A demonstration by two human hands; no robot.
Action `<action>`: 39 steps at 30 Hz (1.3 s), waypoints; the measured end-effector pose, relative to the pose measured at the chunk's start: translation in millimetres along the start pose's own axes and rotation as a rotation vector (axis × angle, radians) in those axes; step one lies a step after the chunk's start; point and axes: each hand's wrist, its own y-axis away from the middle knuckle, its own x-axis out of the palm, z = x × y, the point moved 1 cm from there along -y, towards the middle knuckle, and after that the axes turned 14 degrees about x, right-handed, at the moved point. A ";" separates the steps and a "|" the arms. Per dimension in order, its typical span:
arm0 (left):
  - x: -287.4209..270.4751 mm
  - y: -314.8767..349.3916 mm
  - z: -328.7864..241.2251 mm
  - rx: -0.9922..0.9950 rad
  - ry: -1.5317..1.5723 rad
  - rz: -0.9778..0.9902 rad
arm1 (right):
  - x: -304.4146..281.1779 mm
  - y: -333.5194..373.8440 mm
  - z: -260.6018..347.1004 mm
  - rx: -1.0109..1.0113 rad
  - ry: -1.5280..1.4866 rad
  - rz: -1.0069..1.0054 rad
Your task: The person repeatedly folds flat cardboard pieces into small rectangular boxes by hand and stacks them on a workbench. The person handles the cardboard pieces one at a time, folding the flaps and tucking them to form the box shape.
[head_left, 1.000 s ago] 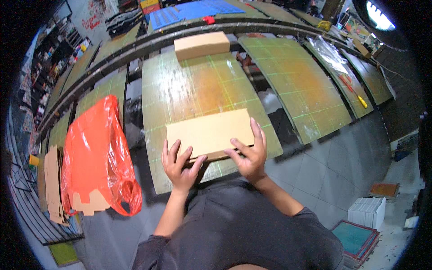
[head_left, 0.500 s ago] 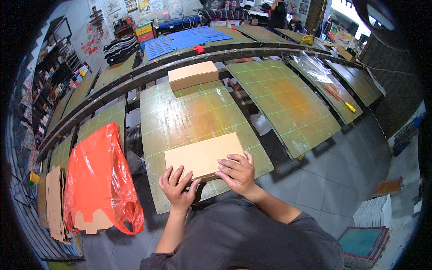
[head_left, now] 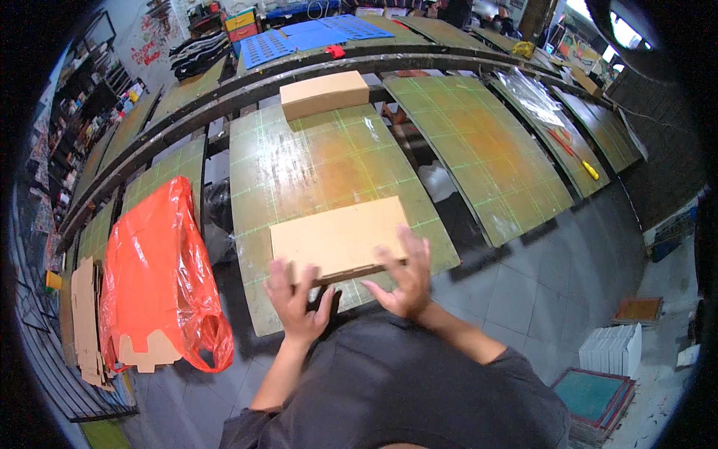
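On the green table, both hands, left and right, fingers spread flat along the near edge of a cardboard box, gripping nothing.

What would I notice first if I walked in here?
Probably the bright orange plastic bag hanging to the person's left, with cardboard pieces inside. Next, the flat brown cardboard box on the green gridded table, with the left hand and right hand on its near edge.
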 end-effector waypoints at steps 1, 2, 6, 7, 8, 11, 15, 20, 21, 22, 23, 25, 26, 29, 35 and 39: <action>-1.7 2.9 4.8 -0.079 0.082 -0.146 | 0.7 -0.3 -2.3 0.117 -0.139 -0.062; -3.1 1.6 5.7 -0.321 0.131 -0.186 | 1.8 0.7 -6.3 0.235 -0.279 -0.121; -8.0 -16.7 17.2 -0.596 0.563 -0.060 | 6.6 -9.3 -12.6 0.360 -0.224 0.090; -11.6 -34.7 19.2 -0.563 0.616 -0.107 | 2.9 -27.2 -9.7 0.335 -0.228 0.080; -13.2 -57.3 25.4 -0.462 0.579 -0.100 | -0.6 -50.1 -8.5 0.296 -0.267 0.040; 11.0 -140.5 70.9 -0.240 0.518 -0.107 | 3.2 -139.1 -20.0 0.185 -0.286 -0.124; 71.1 -258.5 155.3 -0.105 0.533 -0.248 | 33.7 -283.6 -48.8 -0.012 -0.263 -0.258; 160.0 -319.5 249.8 -0.224 0.447 -0.294 | 104.4 -394.5 -84.5 -0.058 -0.270 -0.295; 178.7 -318.0 250.3 -0.318 0.539 -0.166 | 121.5 -399.3 -110.6 0.026 -0.194 -0.250; 202.8 -310.9 257.3 -0.434 0.446 -0.023 | 138.5 -402.8 -141.2 0.100 -0.050 -0.104; 214.2 -293.6 275.1 -0.442 0.439 0.038 | 149.7 -397.4 -142.6 0.160 -0.101 -0.006; 211.5 -282.2 282.6 -0.436 0.298 0.053 | 151.4 -388.8 -136.2 0.193 -0.059 0.013; 203.7 -282.0 278.2 -0.425 0.153 0.008 | 145.0 -388.6 -129.2 0.162 0.022 -0.063; 125.2 -280.9 254.2 -0.362 0.032 0.123 | 120.4 -360.3 -99.2 0.068 -0.052 -0.186; -68.2 -208.0 167.0 -0.280 0.283 0.566 | 83.4 -235.3 -45.4 -0.156 -0.191 0.119; -182.3 -96.2 153.1 -0.064 0.313 0.345 | 47.7 -130.2 -49.3 0.059 -0.182 0.274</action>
